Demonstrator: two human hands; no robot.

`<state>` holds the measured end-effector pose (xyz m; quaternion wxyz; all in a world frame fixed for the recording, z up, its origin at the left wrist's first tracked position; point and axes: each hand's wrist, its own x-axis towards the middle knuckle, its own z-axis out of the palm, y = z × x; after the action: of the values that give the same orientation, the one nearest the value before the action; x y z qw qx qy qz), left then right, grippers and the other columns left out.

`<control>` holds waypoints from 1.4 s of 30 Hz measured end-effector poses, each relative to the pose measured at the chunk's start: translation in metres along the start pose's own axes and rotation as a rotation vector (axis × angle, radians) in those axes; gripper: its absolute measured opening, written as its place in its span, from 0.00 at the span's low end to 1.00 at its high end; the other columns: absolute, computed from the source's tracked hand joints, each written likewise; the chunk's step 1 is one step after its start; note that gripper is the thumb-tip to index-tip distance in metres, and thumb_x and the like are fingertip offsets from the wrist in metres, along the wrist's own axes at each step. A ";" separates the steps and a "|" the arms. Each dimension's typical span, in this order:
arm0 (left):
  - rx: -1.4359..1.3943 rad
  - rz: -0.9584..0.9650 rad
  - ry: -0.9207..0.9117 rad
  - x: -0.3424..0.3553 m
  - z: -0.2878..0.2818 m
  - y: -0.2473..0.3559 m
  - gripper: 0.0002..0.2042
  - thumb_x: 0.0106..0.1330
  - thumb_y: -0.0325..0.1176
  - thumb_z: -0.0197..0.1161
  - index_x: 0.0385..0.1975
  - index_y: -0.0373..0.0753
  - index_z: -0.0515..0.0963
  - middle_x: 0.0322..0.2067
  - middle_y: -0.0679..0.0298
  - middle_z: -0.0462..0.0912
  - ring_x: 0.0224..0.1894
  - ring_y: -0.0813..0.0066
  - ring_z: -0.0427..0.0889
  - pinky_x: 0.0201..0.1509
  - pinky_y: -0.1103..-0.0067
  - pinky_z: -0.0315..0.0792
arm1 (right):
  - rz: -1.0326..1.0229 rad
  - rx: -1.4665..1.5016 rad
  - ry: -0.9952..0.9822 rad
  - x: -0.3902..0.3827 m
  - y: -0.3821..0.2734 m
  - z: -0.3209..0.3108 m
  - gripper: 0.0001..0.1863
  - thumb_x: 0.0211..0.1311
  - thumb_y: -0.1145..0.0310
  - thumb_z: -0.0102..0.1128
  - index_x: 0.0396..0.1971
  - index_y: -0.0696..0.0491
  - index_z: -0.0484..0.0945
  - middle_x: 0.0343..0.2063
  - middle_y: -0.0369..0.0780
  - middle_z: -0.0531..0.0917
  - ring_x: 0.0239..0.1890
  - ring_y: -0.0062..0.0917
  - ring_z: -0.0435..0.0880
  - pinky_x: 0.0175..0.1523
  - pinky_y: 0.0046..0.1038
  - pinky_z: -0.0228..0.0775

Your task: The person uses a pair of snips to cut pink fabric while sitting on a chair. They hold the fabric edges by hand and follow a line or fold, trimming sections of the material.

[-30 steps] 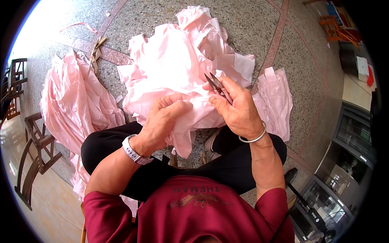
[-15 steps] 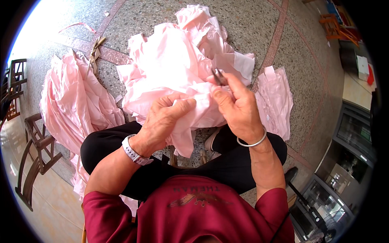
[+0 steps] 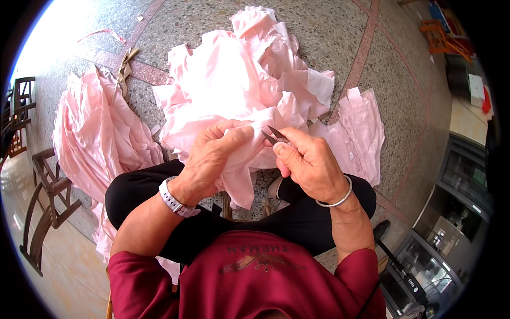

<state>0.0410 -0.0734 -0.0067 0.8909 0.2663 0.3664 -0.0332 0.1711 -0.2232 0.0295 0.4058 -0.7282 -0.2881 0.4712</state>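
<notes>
A big heap of pink fabric (image 3: 223, 74) lies in front of me and reaches over my lap. My left hand (image 3: 215, 146) pinches a fold of it between thumb and fingers, with a loose end hanging below. Close to that fold, my right hand (image 3: 308, 159) is closed around small thread snips (image 3: 274, 135). Their two dark pointed blades stand apart and aim at the pinched cloth; the rest of the snips is hidden inside my fingers.
More pink fabric (image 3: 101, 127) is piled at the left, and a smaller flat pink piece (image 3: 358, 133) lies at the right. Beyond the left pile is a brown strip (image 3: 125, 69) on the speckled floor. A dark wooden chair (image 3: 50, 196) stands far left, a glass-fronted cabinet (image 3: 425, 271) at right.
My right hand has come down and slightly right, and the snips' blades have turned toward the left hand and spread apart. The left hand keeps its pinch nearly in place.
</notes>
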 end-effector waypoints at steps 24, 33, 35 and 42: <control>0.016 0.007 -0.039 0.001 -0.004 -0.002 0.08 0.68 0.35 0.61 0.40 0.37 0.79 0.33 0.64 0.84 0.30 0.82 0.81 0.32 0.85 0.75 | 0.046 -0.005 -0.014 0.003 -0.004 -0.003 0.11 0.69 0.69 0.50 0.30 0.60 0.72 0.13 0.39 0.75 0.17 0.23 0.74 0.26 0.29 0.65; -0.029 -0.025 0.000 0.001 -0.005 -0.003 0.07 0.68 0.35 0.61 0.37 0.38 0.79 0.31 0.66 0.83 0.28 0.83 0.80 0.31 0.85 0.75 | -0.042 0.010 0.016 0.004 0.005 0.001 0.11 0.71 0.67 0.51 0.37 0.60 0.78 0.15 0.30 0.71 0.18 0.11 0.65 0.23 0.18 0.57; -0.033 -0.022 -0.020 0.001 -0.006 -0.004 0.07 0.69 0.35 0.61 0.37 0.38 0.79 0.31 0.66 0.83 0.28 0.82 0.80 0.30 0.85 0.75 | -0.082 0.012 0.023 0.006 0.012 0.003 0.11 0.71 0.67 0.51 0.37 0.60 0.77 0.15 0.31 0.71 0.18 0.11 0.66 0.23 0.18 0.57; 0.045 0.015 -0.004 -0.001 -0.005 -0.006 0.08 0.69 0.35 0.61 0.38 0.37 0.79 0.31 0.67 0.83 0.29 0.84 0.80 0.30 0.85 0.74 | 0.017 0.033 -0.040 0.010 0.012 -0.001 0.11 0.71 0.66 0.52 0.34 0.59 0.77 0.16 0.31 0.72 0.16 0.10 0.64 0.21 0.17 0.55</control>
<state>0.0352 -0.0760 -0.0118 0.8857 0.2892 0.3616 -0.0353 0.1765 -0.2214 0.0152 0.4079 -0.7144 -0.2819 0.4937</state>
